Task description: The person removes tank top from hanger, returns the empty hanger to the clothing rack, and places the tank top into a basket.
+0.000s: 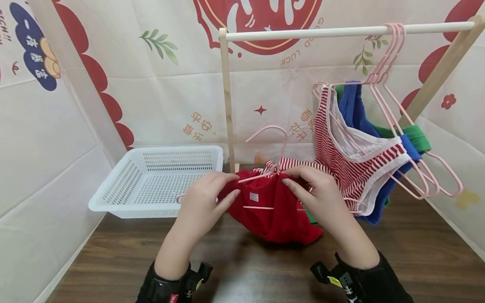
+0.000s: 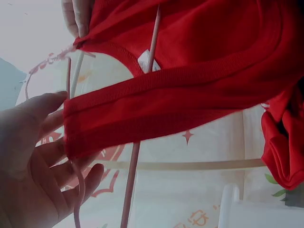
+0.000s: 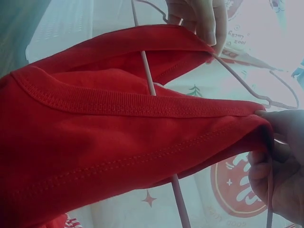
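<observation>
A red sleeveless top (image 1: 274, 225) with a small white label hangs between both hands on a pink hanger (image 1: 270, 127), its hook uppermost. My left hand (image 1: 206, 194) pinches one shoulder strap. At the other strap, my right hand (image 1: 317, 190) pinches the cloth near the hanger's end. In the left wrist view, a strap of the red top (image 2: 114, 114) lies over the hanger's end beside the thumb, and the hanger's lower bar (image 2: 132, 180) runs through the garment. From the right wrist, the right thumb and fingers (image 3: 285, 166) hold the other strap.
A white perforated basket (image 1: 113, 202) stands left, with a bit of pink hanger showing inside. On the rack's white rail (image 1: 341, 30) several pink hangers carry a red-striped top (image 1: 327, 134), a blue one (image 1: 352, 105) and a green one (image 1: 417, 136). More striped cloth lies behind the red top.
</observation>
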Demonstrator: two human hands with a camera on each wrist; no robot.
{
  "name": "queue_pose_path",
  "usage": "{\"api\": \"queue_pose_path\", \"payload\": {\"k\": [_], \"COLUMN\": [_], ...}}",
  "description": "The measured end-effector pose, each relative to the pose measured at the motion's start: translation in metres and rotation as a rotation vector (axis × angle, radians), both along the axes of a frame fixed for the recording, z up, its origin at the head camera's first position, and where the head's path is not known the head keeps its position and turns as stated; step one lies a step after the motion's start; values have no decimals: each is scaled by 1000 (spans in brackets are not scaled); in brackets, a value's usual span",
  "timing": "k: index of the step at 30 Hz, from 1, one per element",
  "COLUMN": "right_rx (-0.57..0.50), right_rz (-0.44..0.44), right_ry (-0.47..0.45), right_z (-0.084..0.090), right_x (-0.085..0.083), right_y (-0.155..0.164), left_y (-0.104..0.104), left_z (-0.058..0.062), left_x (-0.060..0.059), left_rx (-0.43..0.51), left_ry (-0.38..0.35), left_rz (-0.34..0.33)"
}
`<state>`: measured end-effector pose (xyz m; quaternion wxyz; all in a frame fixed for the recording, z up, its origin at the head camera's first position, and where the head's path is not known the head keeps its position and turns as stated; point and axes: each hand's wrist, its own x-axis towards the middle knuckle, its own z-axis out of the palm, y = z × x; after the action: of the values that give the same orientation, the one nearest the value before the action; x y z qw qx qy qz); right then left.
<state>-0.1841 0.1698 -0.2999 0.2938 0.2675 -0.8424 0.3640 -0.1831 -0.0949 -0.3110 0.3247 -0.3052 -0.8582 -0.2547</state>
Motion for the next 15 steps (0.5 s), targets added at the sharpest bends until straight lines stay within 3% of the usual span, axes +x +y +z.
{"api": "queue_pose_path", "payload": {"k": [4, 10, 15], "right_rx": [11, 10, -3], "right_rz": [4, 12, 4], "right_ry": [13, 69, 108], "right_z": [0, 2, 4], "right_x": [0, 0, -1], "right_y": [-1, 2, 7], "left_y": [4, 7, 6], "left_z": [0, -2, -2], "left_x": [0, -1, -1], "left_rx": [-22, -54, -48], "left_ry": [12, 24, -30], "left_rz": [-13, 26, 76]}}
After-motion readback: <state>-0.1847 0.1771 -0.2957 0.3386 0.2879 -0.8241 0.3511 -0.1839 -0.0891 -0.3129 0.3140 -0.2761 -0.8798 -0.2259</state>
